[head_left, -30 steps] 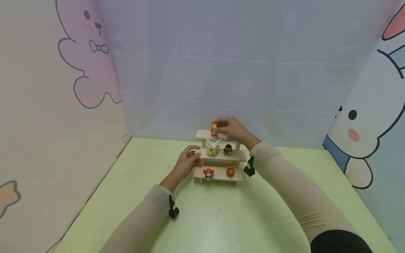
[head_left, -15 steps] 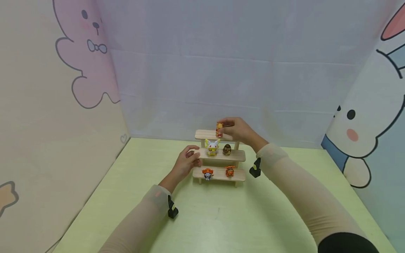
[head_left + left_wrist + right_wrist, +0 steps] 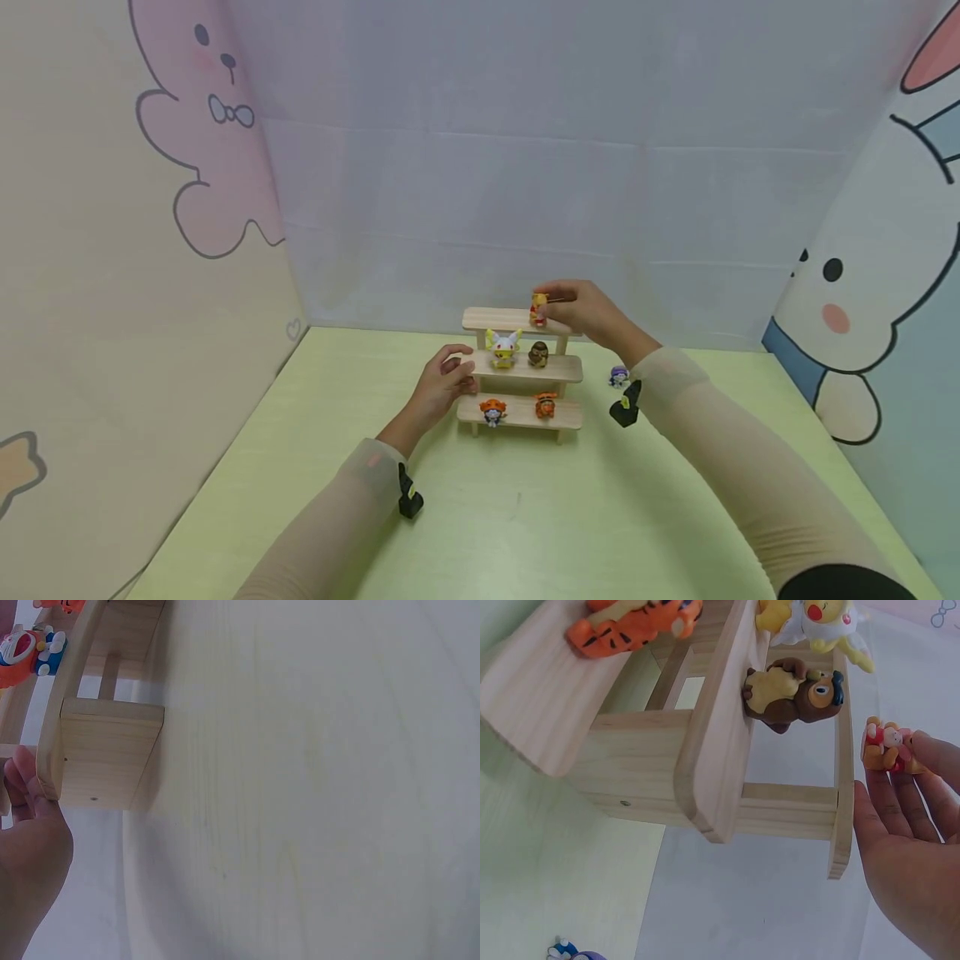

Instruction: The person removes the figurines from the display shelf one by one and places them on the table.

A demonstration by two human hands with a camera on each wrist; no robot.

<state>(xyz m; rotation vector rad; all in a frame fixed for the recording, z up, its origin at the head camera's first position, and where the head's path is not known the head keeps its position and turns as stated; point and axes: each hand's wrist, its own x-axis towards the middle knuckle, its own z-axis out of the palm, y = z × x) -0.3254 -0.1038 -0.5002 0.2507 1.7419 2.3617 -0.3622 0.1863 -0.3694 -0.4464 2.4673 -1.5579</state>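
A three-tier wooden display stand (image 3: 525,369) stands on the table against the back wall. My right hand (image 3: 588,315) pinches a small yellow-and-red bear figurine (image 3: 538,309) between thumb and fingers at the right part of the top tier. In the right wrist view this figurine (image 3: 889,746) is upright at the tier's edge. With its fingers at the left end of the middle tier, my left hand (image 3: 438,385) grips the stand. The middle tier carries a white-and-yellow eared figurine (image 3: 503,349) and a brown owl figurine (image 3: 538,354).
On the bottom tier sit an orange-capped figurine (image 3: 492,412) and an orange tiger figurine (image 3: 545,406). A purple-topped figurine (image 3: 618,377) stands on the pale green table (image 3: 517,533), right of the stand. Printed walls enclose the table at the back and sides.
My right hand has slid rightward along the top tier with the bear figurine. The purple-topped figurine has come into view from behind the right arm. My left hand stays put.
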